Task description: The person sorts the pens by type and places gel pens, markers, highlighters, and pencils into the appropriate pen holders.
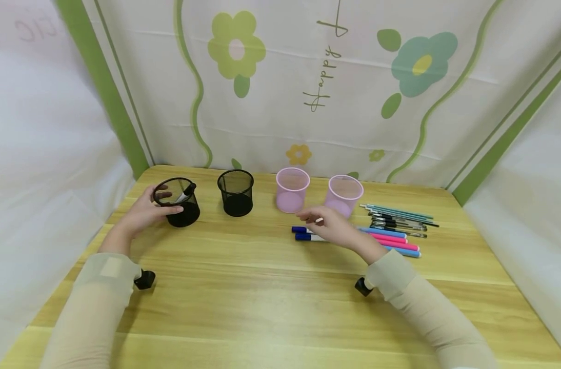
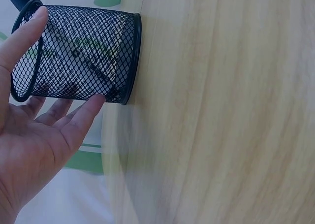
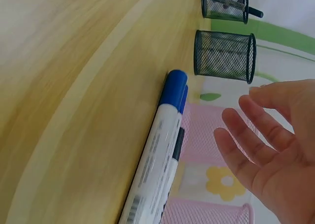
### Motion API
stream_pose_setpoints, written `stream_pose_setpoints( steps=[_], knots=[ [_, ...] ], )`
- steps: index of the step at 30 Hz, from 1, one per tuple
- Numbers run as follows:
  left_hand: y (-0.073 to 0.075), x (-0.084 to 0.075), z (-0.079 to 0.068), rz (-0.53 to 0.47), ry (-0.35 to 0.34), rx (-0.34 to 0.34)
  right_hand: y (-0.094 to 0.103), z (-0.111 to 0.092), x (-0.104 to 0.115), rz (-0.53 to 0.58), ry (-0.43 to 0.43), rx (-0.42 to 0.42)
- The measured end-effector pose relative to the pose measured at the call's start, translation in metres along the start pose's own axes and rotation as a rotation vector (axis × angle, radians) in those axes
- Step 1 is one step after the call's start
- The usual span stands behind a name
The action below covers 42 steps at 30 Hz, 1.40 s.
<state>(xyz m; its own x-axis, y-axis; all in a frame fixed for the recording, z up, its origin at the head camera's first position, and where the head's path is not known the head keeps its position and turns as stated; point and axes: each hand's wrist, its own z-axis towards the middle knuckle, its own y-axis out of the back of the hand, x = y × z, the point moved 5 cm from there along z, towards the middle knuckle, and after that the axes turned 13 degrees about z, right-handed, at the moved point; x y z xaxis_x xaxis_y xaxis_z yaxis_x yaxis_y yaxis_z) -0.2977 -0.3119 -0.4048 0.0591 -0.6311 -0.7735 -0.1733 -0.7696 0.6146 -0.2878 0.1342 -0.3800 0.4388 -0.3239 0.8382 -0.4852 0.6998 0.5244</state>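
Marker [image 1: 185, 193], black end up, leaning right, in mesh cup [image 2: 81, 54]

Four cups [image 1: 237, 204] in row near back edge of table [image 1: 243, 307], curtain [image 1: 271, 118] behind. Marker [image 1: 185, 193] in leftmost cup [image 1: 183, 216]. More markers [image 1: 391, 238] before two right cups [image 1: 291, 201]; brushes [image 1: 393, 224] behind these markers, right of rightmost cup [image 1: 344, 197].

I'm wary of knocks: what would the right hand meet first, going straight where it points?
Most likely the left pink cup, just beyond the right hand in the head view. Depth is unclear, so it might pass in front, towards the empty black cup.
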Motion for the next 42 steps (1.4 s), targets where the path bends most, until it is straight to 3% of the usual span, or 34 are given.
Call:
stream_pose_setpoints(
  steps=[7,13,24,32,42],
  knots=[
    [0.001,-0.001,-0.001,0.006,-0.010,-0.009,0.004,-0.015,-0.005,-0.178,0.065,0.080],
    [0.001,-0.002,-0.003,-0.013,-0.013,-0.011,0.009,-0.025,-0.010,-0.262,0.038,0.081],
    [0.002,0.000,-0.003,-0.021,-0.010,-0.007,0.008,-0.031,-0.017,-0.340,-0.012,0.100],
    [0.002,0.001,-0.002,-0.002,-0.013,-0.006,0.004,-0.032,-0.023,-0.379,0.006,0.115],
    [0.001,0.002,-0.002,-0.024,-0.009,-0.005,-0.001,-0.031,-0.023,-0.502,0.005,0.134]
  ],
)
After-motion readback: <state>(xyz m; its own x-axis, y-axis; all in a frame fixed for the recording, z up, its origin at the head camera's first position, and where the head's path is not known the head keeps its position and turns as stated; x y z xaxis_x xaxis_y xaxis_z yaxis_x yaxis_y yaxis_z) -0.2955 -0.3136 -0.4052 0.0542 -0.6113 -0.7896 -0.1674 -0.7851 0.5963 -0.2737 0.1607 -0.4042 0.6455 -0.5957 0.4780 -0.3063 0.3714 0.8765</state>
